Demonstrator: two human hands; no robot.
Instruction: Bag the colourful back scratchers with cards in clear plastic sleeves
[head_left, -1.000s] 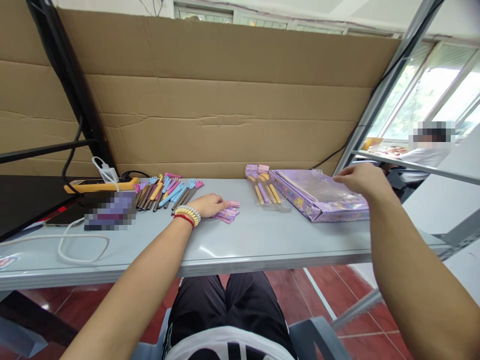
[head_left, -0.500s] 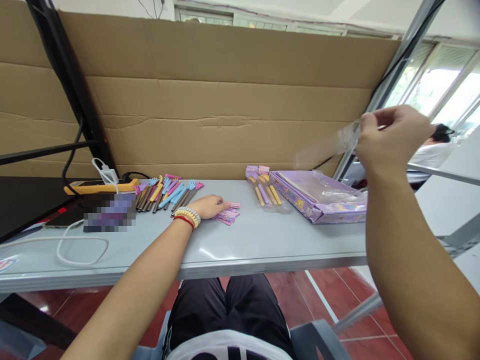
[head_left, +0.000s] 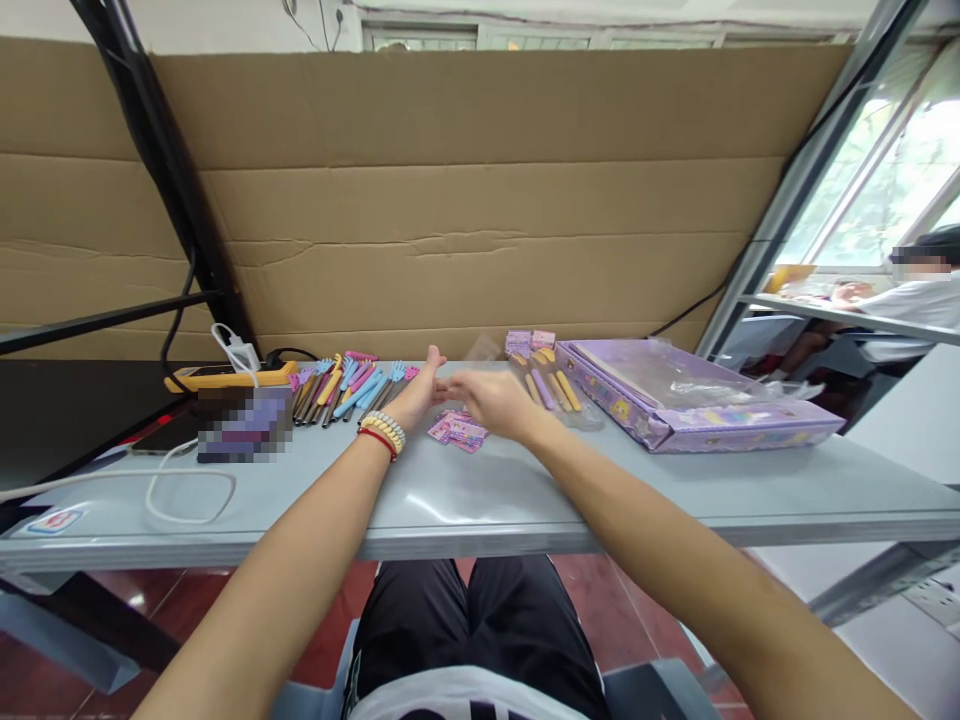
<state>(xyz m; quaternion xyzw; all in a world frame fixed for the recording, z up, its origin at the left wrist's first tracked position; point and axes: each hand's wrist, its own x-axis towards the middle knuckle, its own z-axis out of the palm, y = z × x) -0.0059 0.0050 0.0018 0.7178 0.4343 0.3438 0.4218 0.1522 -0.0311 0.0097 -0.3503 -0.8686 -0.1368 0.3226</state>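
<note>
My right hand [head_left: 491,402] pinches a thin clear plastic bag [head_left: 482,350] that stands up blurred behind the fingers. My left hand [head_left: 420,396] meets it at the fingertips, thumb raised and apart, its other fingers partly hidden. Just below both hands, several small pink and purple printed cards [head_left: 459,430] lie overlapping on the table. Left of my left hand is a pile of sticks [head_left: 345,388] with blue, pink, yellow and purple handles, some with hand-shaped ends and dark metal shafts. To the right, similar sticks [head_left: 553,385] lie in clear bags with printed tops.
A purple box [head_left: 652,425] with clear plastic on it stands on the grey table [head_left: 645,500] at right. A phone [head_left: 247,425], white cable [head_left: 229,500] and yellow-edged device [head_left: 225,377] lie left. A cardboard panel [head_left: 465,200] rises behind. Another person [head_left: 919,300] sits far right.
My right hand has come down and left from above the box, bringing the clear bag to my left hand. My left hand has lifted off the cards, and its thumb is raised.
</note>
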